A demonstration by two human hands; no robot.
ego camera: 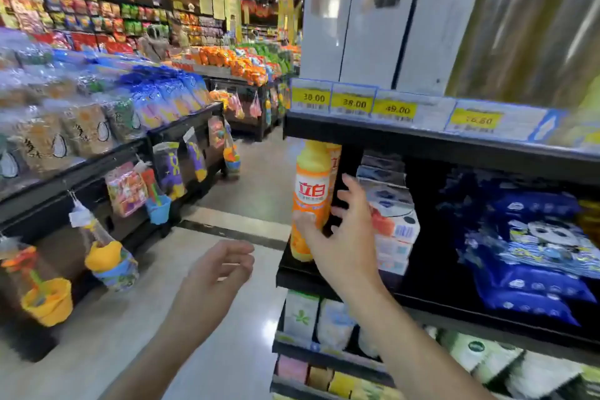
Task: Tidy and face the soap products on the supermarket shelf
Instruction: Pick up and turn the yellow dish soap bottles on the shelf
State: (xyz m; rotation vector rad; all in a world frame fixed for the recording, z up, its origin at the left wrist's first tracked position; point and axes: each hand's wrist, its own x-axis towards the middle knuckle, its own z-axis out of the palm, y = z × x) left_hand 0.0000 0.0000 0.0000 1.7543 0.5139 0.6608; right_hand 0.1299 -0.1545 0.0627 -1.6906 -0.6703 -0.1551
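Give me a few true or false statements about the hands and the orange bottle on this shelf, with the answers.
1. The right hand is at the orange bottle, thumb on its front. True.
2. The left hand holds a second bottle. False: it holds nothing and hangs over the aisle floor.
3. The orange bottle lies on its side. False: it stands upright at the shelf's left end.
4. The price tag above the bottle reads 30.00. True.
5. Blue packs lie to the right of the bottle. True.

Orange-and-yellow bottle (pixel 310 201) with red-and-white label, blue packs (pixel 532 247), yellow price tags (pixel 354 103)
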